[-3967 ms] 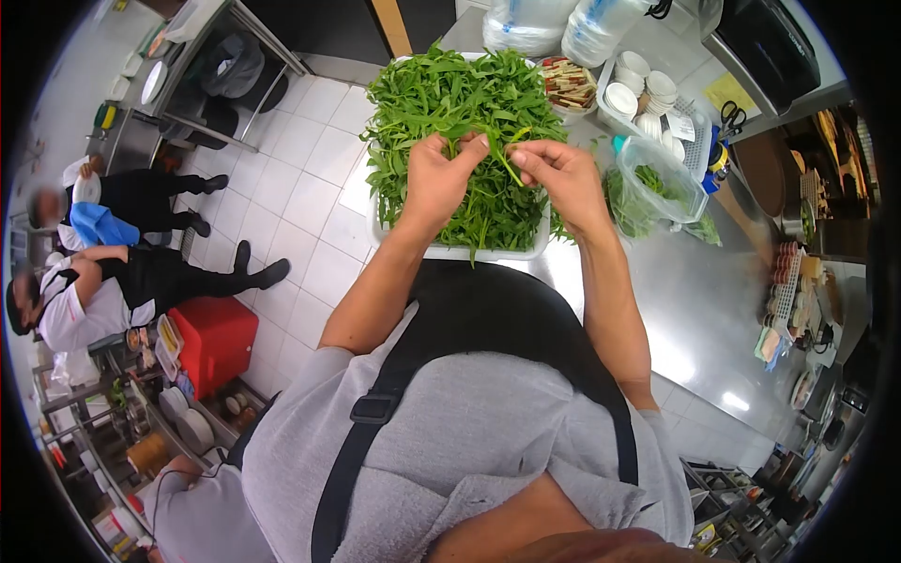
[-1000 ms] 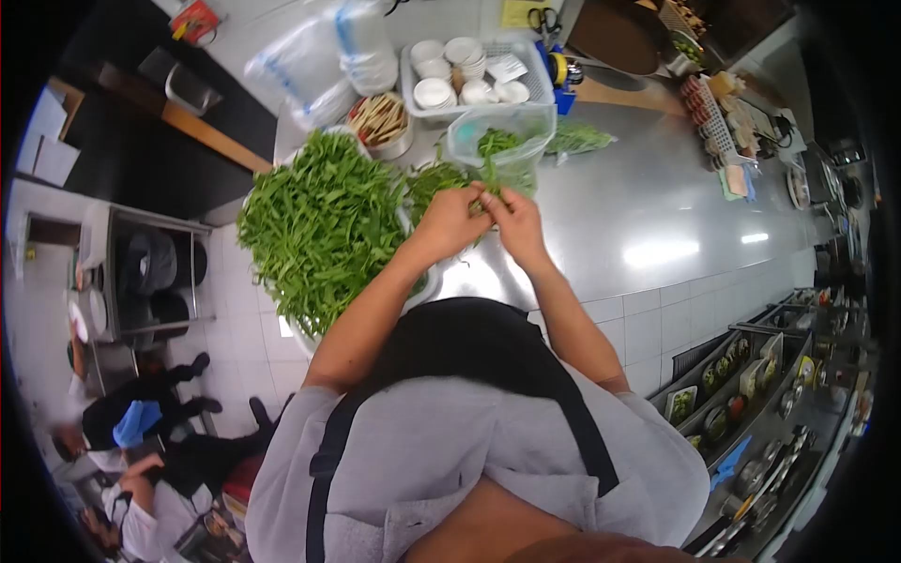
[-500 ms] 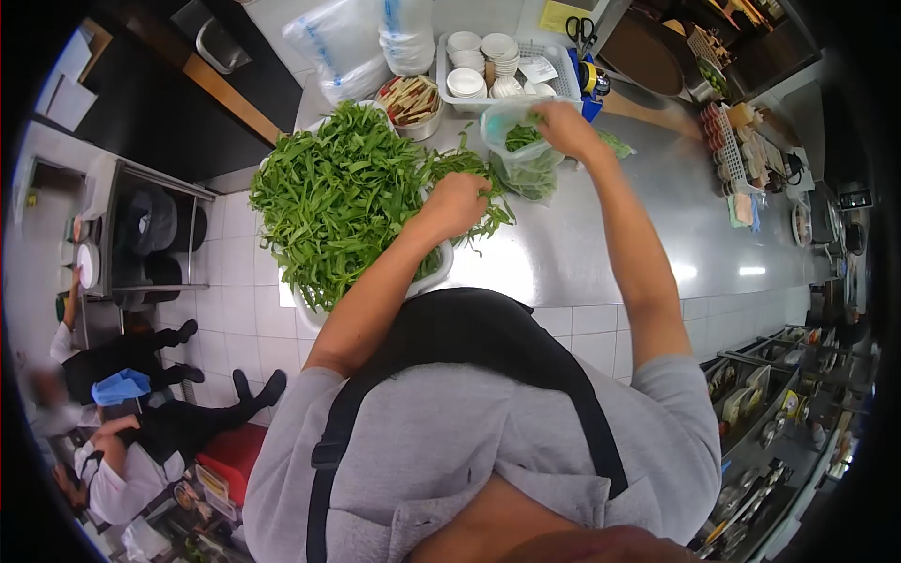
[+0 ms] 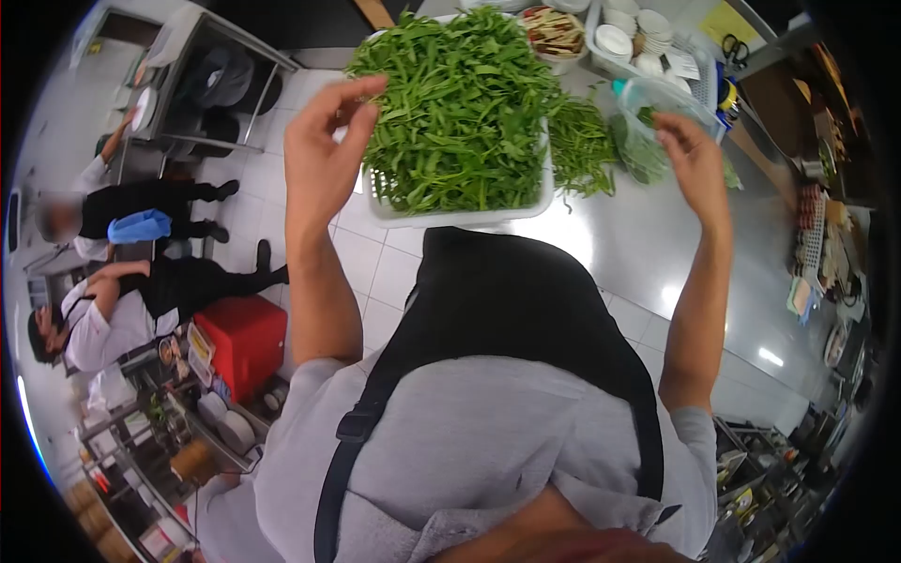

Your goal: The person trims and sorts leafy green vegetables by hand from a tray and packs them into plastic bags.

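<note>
A large heap of long green leafy vegetables (image 4: 450, 113) fills a white plastic basket (image 4: 469, 219). My left hand (image 4: 324, 141) is raised at the heap's left side, thumb and fingers apart, holding nothing. A smaller pile of green stems and leaves (image 4: 580, 141) lies on the steel counter, right of the basket. Beyond that pile, a clear plastic bag (image 4: 635, 150) has greens inside. In front of the bag, my right hand (image 4: 694, 164) has loosely bent fingers and no visible hold; whether it touches the plastic cannot be made out.
Behind the greens are a bowl of small wrapped sticks (image 4: 556, 33) and a basket with small white cups (image 4: 615, 42). Black scissors (image 4: 735, 50) hang at the back right. Two people stand at the left near a red box (image 4: 244, 342). The steel counter (image 4: 676, 253) extends rightward.
My left hand has left the small pile and moved left, opening beside the big heap. My right hand has come down from the bag's rim. The head view has turned and shifted.
</note>
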A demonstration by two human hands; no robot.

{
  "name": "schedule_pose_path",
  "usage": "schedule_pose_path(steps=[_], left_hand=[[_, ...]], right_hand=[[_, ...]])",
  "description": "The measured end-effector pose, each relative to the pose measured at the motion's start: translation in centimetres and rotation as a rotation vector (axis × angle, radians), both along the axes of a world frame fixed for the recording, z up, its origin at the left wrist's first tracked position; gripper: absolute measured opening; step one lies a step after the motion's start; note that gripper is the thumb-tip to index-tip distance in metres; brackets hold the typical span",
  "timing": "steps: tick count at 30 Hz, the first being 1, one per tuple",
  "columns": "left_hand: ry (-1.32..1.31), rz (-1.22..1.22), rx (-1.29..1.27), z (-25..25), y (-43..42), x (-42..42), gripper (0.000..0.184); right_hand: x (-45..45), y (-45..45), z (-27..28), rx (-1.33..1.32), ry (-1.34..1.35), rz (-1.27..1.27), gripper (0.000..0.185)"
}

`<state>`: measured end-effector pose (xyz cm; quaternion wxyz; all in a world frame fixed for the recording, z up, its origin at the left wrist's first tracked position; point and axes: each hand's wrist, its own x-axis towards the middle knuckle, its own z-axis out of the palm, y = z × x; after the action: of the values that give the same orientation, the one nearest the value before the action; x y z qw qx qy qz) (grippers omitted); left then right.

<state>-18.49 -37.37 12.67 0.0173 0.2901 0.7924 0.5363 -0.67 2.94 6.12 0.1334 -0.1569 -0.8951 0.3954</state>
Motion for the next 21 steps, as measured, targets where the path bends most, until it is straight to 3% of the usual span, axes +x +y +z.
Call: schedule_pose_path(steps=[2,5,7,9,12,13,14,17,21], left_hand=[[-0.131,0.072,-0.096,-3.0,-3.1,1.2,0.018],[-0.302,-0.068,-0.354,-6.6,-4.3,4.3,0.014],[-0.420,-0.182,-0.475,-8.3,-3.0,5.7,0.018],[-0.327,-0.140,-0.466,-9.7,-1.4,6.5,0.021],[-0.337,-0.019,-0.504,-8.5,0.4,7.1,0.028],[-0.370,0.033,-0.524,-7.9,0.6,7.1,0.031],[-0.353,0.051,-0.472,-8.7,0.3,7.0,0.032],[-0.664,0.158,0.120,-9.7,0.5,6.7,0.035],[-0.751,0.272,0.331,-11.1,0.1,5.4,0.030]], right_hand=[[-0.3,-3.9,-1.6,-0.157,-0.002,0.127,0.024],[-1.4,-11.5,-2.1,-0.300,-0.170,0.332,0.017],[-2.5,-15.5,-3.1,-0.147,-0.260,0.391,0.019],[-3.9,-18.6,-4.2,0.095,-0.274,0.391,0.024],[-5.7,-20.4,-6.8,0.180,-0.258,0.255,0.027],[-5.8,-20.2,-6.4,0.078,-0.252,0.231,0.027],[-5.6,-19.9,-5.9,-0.024,-0.249,0.209,0.027],[-5.3,-19.1,-4.3,-0.169,-0.270,0.205,0.027],[-5.8,-18.2,-3.4,-0.214,-0.222,0.255,0.027]])
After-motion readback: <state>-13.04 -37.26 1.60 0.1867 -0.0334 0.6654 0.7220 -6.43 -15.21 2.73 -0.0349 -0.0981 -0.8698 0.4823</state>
